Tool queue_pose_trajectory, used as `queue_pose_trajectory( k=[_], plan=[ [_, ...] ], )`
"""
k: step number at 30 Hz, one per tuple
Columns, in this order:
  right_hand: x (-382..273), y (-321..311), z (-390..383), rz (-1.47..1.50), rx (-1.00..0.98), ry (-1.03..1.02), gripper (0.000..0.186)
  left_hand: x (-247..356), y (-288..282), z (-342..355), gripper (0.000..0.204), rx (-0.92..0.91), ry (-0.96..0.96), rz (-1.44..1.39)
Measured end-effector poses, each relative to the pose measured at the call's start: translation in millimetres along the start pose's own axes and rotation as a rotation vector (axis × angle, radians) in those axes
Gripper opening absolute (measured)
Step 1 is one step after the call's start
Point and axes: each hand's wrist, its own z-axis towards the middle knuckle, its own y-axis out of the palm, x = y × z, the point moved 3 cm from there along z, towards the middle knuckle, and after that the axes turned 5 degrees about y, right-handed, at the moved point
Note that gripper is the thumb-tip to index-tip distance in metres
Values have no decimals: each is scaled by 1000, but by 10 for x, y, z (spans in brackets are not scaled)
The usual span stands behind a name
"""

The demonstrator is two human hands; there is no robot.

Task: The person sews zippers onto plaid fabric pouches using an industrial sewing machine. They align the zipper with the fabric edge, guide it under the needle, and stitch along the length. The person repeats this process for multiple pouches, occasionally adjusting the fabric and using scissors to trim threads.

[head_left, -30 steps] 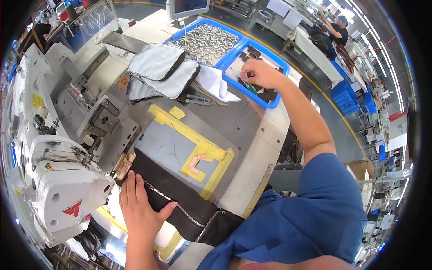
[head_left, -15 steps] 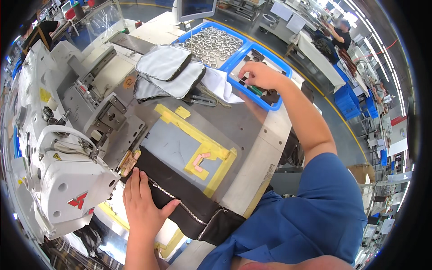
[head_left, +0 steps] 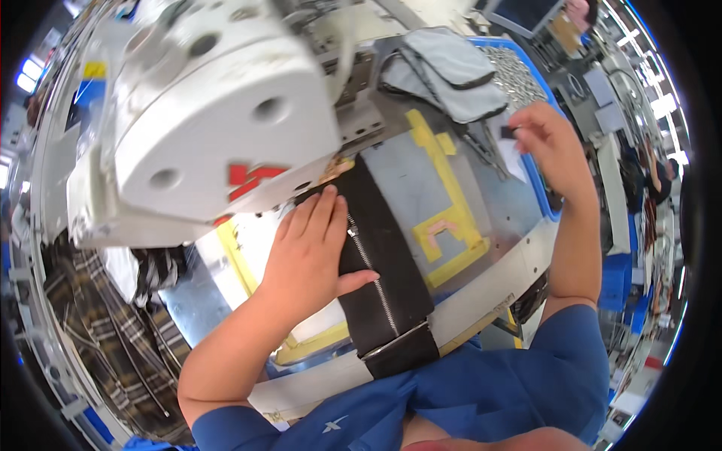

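My left hand lies flat with fingers extended on a black fabric strip with a silver zipper, its fingertips beside the white sewing machine head. My right hand is raised at the right, pinching a small dark piece between thumb and fingers, near the blue tray. Yellow tape frames part of the plate to the right of the strip.
Grey padded pieces lie at the back, beside metal rings in a tray. Plaid fabric hangs at the lower left. A monitor stands behind. A co-worker is at the far right.
The view has swung, so the machine head now fills the upper left. My right hand has lifted from the blue tray toward me with a small dark piece. My left hand stays on the strip.
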Motion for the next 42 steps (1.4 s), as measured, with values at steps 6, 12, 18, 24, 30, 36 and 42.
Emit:
queue_pose_trajectory(
  k=[6, 12, 18, 24, 30, 36, 42],
  plan=[
    [-877, 1454, 146, -55, -355, -450, 22, 75, -2, -55, 90, 49, 103, 83],
    [-751, 2011, 141, -192, -233, -749, 13, 81, 30, -79, 87, 42, 84, 79],
    [-688, 2039, 60, -302, -143, -1018, 28, 73, 27, -81, 87, 32, 92, 98],
    [-701, 2052, 47, -349, -216, -938, 25, 106, 10, -105, 80, 74, 142, 105],
    [-719, 2026, 96, -321, -287, -904, 22, 108, 2, -100, 75, 95, 154, 89],
    [-717, 2017, 94, -330, -322, -873, 18, 102, 19, -102, 75, 124, 139, 22],
    [-705, 2027, 121, -325, -379, -846, 17, 25, 3, -97, 85, 174, 2, 0]
  ],
)
